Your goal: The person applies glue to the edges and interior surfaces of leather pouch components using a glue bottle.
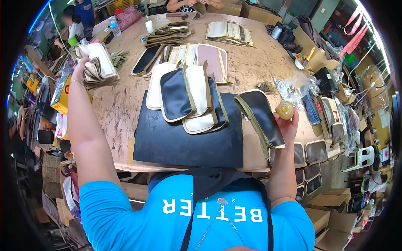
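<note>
My left hand (80, 69) is at the left edge of the table, holding a stack of white and tan fabric panels (100, 62). On the right, my right hand (288, 123) grips a small round bottle of yellowish stuff (285, 110). Beside it lies a black panel with an olive zipper strip (261, 115), its lower end near my wrist. Black and white panels (178, 94) overlap in a pile at the middle, partly on a black mat (188, 144). Behind them are more panels, one of them pinkish (212, 62).
Farther back are two more panel stacks (229, 33), a white bottle (149, 25) and a water bottle (114, 26). Another person's hands (215, 3) are at the far edge. Thread spools (276, 32) and plastic bags (293, 88) lie right; a yellow box (62, 94) stands left.
</note>
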The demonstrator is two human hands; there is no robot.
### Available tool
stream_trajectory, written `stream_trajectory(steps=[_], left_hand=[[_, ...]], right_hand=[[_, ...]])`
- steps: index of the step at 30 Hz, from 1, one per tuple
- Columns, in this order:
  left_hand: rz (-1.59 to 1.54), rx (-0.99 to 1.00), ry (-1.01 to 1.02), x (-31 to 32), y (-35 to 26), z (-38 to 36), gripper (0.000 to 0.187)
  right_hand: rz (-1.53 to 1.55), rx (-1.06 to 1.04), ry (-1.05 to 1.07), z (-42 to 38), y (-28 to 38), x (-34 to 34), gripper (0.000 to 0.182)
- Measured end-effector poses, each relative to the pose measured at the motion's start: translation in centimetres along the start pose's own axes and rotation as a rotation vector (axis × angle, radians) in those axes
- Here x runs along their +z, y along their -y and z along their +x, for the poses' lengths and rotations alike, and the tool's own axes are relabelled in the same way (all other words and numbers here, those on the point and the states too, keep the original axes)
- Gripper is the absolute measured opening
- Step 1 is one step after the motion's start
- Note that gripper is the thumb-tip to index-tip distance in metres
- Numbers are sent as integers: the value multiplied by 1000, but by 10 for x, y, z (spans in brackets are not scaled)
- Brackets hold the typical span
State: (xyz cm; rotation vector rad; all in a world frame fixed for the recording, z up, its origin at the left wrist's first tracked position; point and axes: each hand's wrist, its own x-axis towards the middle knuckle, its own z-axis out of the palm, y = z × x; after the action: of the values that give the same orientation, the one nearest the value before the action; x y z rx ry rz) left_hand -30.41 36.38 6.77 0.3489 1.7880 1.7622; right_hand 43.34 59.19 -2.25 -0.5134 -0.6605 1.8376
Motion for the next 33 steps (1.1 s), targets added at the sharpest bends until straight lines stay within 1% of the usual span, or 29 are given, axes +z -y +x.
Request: stream_trajectory(steps=[1,2,4,5,6,7,8,9,10,13,16,19,21,22,24,25,26,28,29,30,32,33], left_hand=[[-31,-69,-33,5,9,-1,24],[-49,-96,8,-3,21,17,26],[-65,-97,-16,-1,36,32,29],[-83,-100,2,-5,43,51,31],[-127,-83,18,1,43,55,32],[-139,-59,-33,6,38,60,34],[-151,-36,-84,11,33,64,35],[-160,-102,-13,25,19,51,37],[-197,-128,-1,39,10,40,40],[-215,-145,25,54,-4,46,41],[-174,-129,61,68,-4,37,40],[-199,-63,57,67,13,41,34],[-189,-14,36,67,21,32,31],[-191,-8,64,71,20,15,29],[-195,40,130,57,27,13,24],[-265,55,199,62,24,-5,19],[-320,48,175,64,30,-28,15],[-272,77,97,57,38,-49,15],[-198,66,105,51,39,-65,16],[-109,55,43,59,34,-100,18],[108,64,-14,26,50,-92,25],[109,24,7,12,61,-90,30]], right_hand=[[-5,0,-4,1,-2,-1,45],[-12,-1,-12,3,-3,-1,45],[-28,-5,-28,7,-6,-1,44],[-34,-4,27,10,-5,-4,43],[-38,-6,81,13,-2,-7,43],[-42,-9,134,16,1,-10,42],[-46,-27,139,19,3,-12,42],[-52,-45,146,21,7,-10,42],[-59,-59,153,21,9,-6,42],[-100,-117,147,22,14,6,41],[-91,-117,121,23,12,8,41],[-119,-111,145,25,11,6,40],[-110,-93,85,23,9,5,40],[-104,-86,60,23,9,6,40],[-112,-99,66,21,10,7,40],[-115,-99,69,19,8,9,40],[-71,-91,54,15,7,13,40],[15,-73,27,9,3,21,41],[29,-72,5,9,2,19,40],[24,-66,4,10,2,16,41],[15,-59,-4,12,2,7,42],[10,-46,-10,13,1,2,42]])
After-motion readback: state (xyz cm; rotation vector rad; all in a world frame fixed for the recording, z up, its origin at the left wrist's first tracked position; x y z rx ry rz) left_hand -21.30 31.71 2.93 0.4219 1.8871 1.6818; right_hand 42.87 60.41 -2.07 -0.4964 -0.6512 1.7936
